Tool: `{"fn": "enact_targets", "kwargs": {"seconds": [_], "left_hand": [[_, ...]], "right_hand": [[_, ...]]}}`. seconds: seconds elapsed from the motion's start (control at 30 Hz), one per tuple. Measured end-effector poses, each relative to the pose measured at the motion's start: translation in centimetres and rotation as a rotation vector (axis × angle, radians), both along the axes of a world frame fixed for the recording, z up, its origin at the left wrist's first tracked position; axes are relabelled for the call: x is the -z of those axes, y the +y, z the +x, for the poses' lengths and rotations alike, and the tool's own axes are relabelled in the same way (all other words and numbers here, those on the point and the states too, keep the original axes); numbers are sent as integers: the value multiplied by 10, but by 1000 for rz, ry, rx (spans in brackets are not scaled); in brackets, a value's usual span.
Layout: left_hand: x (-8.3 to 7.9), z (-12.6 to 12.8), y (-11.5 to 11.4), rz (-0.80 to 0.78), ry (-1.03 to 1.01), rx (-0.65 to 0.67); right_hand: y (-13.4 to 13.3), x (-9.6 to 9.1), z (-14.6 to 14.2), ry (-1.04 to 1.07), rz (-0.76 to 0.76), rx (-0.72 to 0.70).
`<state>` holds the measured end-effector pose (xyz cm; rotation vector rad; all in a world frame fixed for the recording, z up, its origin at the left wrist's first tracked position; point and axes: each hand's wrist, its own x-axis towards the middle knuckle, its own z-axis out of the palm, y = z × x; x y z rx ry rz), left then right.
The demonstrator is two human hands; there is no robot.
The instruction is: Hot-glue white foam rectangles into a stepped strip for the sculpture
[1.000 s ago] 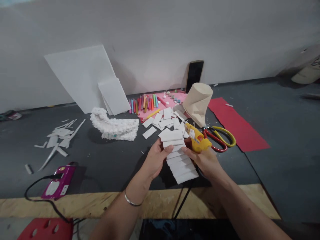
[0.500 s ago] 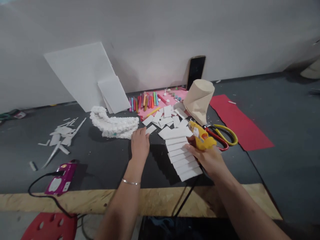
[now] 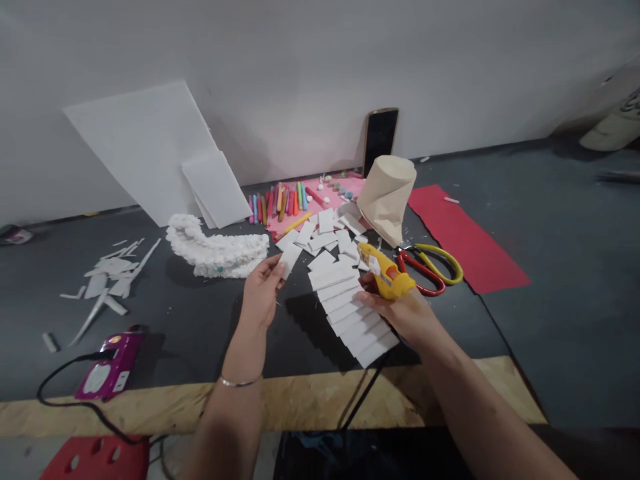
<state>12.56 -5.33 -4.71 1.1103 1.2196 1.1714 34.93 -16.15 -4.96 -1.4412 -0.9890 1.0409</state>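
A small white rectangular piece (image 3: 290,259) is pinched between the thumb and fingers of my left hand (image 3: 259,292). My right hand (image 3: 403,315) grips a yellow glue gun (image 3: 393,277) and, with its thumb on top, also holds a panel of overlapping white strips (image 3: 347,308). The fingers under that panel are hidden. Just beyond both hands lies a loose pile of white rectangular pieces (image 3: 325,239). Left of the pile rests a curved, rough-textured white object (image 3: 227,257) with a small green spot.
Scissors (image 3: 440,267) with red and yellow handles lie beside a red sheet (image 3: 465,243). Behind are a beige wrapped form (image 3: 387,190), a phone (image 3: 381,137), coloured sticks (image 3: 280,202) and white boards (image 3: 145,150). White scraps (image 3: 113,273) and a purple power strip (image 3: 110,367) are at left.
My left hand has lifted a white rectangular piece off the table and tilted it up. The right hand keeps the glue gun and panel; the whole view has shifted slightly.
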Motion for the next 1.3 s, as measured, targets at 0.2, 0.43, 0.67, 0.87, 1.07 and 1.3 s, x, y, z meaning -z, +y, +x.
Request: {"fn": "enact_targets", "kwargs": {"seconds": [0.2,0.43,0.67,0.87,1.07,1.3], "left_hand": [[-23,9,-13,-153,-249,78],[-27,17,-25,-223,-363,140],[-30,27,-34,-302,-436,178],[-32,33,-38,-361,-453,202],[-33,34,-39,-383,-480,229],[-33,35,-39,-390,-485,230]], "right_hand": [[0,-2,-1,36,-88,-16],[-2,-3,-2,22,-124,-52],[-2,-6,-4,85,-150,-74],[-3,-2,-6,111,-144,-98],[-2,3,-5,111,-104,-117],[-3,-1,-6,92,-101,-106]]}}
